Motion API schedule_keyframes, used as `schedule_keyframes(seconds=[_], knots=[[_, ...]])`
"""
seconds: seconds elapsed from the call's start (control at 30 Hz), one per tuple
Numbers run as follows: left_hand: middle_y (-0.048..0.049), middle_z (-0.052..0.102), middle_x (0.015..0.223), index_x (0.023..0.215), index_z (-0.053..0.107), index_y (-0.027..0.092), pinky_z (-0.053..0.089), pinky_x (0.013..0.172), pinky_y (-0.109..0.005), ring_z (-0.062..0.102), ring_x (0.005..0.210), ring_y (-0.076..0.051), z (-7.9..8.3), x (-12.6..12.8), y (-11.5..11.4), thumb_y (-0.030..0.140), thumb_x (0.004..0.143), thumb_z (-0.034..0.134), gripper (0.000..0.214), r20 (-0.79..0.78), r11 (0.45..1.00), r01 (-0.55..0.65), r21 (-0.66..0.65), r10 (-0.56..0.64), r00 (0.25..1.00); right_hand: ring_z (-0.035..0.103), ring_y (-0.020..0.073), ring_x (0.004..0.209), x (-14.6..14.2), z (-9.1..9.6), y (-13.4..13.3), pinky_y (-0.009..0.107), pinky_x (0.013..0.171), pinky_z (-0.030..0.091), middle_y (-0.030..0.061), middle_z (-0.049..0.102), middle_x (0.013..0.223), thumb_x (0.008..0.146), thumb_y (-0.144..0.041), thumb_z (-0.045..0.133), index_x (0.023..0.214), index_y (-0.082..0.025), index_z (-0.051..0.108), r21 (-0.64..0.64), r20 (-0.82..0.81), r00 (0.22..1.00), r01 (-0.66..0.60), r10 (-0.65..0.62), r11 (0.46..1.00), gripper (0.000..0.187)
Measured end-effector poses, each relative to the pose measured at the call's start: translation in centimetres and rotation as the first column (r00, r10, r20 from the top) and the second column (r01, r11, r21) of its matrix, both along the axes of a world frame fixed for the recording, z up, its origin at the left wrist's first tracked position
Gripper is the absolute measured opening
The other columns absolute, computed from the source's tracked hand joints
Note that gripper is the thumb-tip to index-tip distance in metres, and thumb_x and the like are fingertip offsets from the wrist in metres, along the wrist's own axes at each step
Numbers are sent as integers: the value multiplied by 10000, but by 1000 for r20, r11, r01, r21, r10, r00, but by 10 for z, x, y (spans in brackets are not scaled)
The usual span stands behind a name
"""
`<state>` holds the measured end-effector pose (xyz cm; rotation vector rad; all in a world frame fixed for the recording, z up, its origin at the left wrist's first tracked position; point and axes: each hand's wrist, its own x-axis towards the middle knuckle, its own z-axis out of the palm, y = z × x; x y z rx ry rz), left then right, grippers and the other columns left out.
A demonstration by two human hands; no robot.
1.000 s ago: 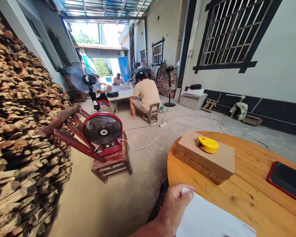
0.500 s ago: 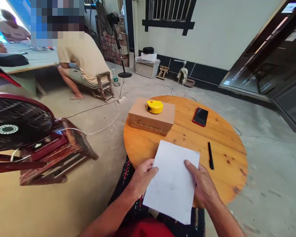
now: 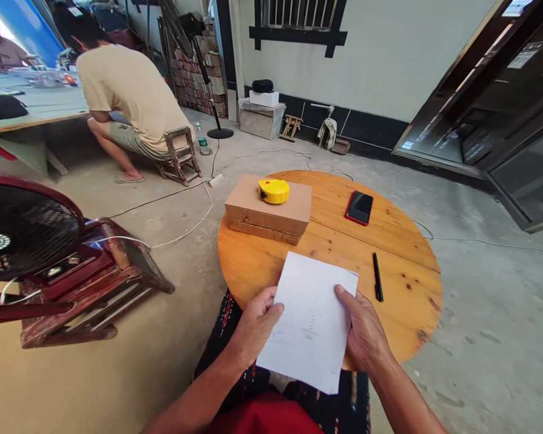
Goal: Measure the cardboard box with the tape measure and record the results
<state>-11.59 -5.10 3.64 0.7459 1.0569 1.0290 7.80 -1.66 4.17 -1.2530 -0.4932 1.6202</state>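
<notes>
Both of my hands grip a white sheet of paper (image 3: 305,337) with faint print, held tilted above the near edge of the round wooden table. My left hand (image 3: 256,325) pinches its left edge, thumb on top. At the right edge, my right hand (image 3: 366,328) does the same; its other fingers are hidden underneath. A black pen (image 3: 377,277) lies to the right of the paper. Beyond the paper sits a brown cardboard box (image 3: 266,226), with a yellow tape measure (image 3: 274,191) on its top. A phone with a red edge (image 3: 359,208) rests face up farther back.
The round wooden table (image 3: 407,313) stands over my knees. On the left, a dark red fan (image 3: 31,235) is by a low wooden stool (image 3: 136,259). A person (image 3: 127,90) sits at a long table beyond. Cables (image 3: 181,235) cross the floor.
My view has shifted slightly to the right, so the scene sits farther left. Both hands keep hold of the paper, and the box, tape measure, phone and pen stay in place.
</notes>
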Motion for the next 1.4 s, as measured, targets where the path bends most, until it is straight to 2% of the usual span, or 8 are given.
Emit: schedule_keyframes(seconds=[0.3,0.5,0.7,0.97,1.13,1.23,1.33,1.4], knots=[[-121,684,1125,1168,567,126,504,760,-315,668,885,-222,2,-2,-3,318,833,585,386,-12,1000,15,9,-15,1000,733,283,889,-1,1,1,359,812,609,72,780,922,686,-304,831,1009,-159,703,-8,17,1000,26,-26,1000,377],[-110,702,1060,1157,566,124,496,719,-296,676,833,-209,-2,-1,-2,313,833,577,375,-6,1000,14,8,-14,1000,735,289,874,-1,-1,0,382,800,613,77,779,922,683,-312,832,1002,-162,708,3,8,1000,15,-15,1000,373],[-100,722,958,1160,568,112,482,668,-277,680,767,-200,-4,-1,-2,326,822,583,400,-9,1000,6,-1,-6,1000,736,247,816,-1,-2,0,342,762,608,66,777,932,707,-319,814,1025,-161,706,37,8,1000,5,-6,999,371],[-107,724,984,1164,572,115,495,680,-283,688,782,-204,-6,0,-1,305,807,584,405,-25,1000,23,-22,-23,999,688,182,687,6,-5,6,274,647,568,29,759,823,718,-365,804,941,-178,705,72,7,999,48,-49,996,308],[-116,722,995,1187,567,113,513,697,-302,691,795,-213,-6,5,10,289,818,555,409,-58,999,54,8,-53,997,598,138,595,17,-14,22,234,564,500,-28,681,689,682,-410,810,759,-199,648,179,140,982,103,-128,979,278],[-111,716,999,1276,512,118,527,699,-321,686,782,-211,-11,7,19,280,845,505,460,-139,996,86,37,-80,987,515,125,524,26,-22,37,240,504,440,-38,607,618,718,-492,749,695,-197,589,254,315,942,32,-114,967,337],[-124,694,1045,1391,397,109,537,771,-371,671,860,-220,-20,10,25,240,874,444,535,-413,984,37,177,40,910,472,127,505,35,-29,53,251,495,408,-41,568,593,739,-545,694,692,-200,561,300,422,898,-8,-125,954,372],[-154,630,1205,1401,401,122,493,923,-448,611,1076,-257,-24,15,24,192,878,430,529,-649,928,35,372,233,724,453,126,506,40,-34,64,250,493,387,-46,548,585,750,-560,666,692,-202,551,328,479,865,-18,-150,944,380]])
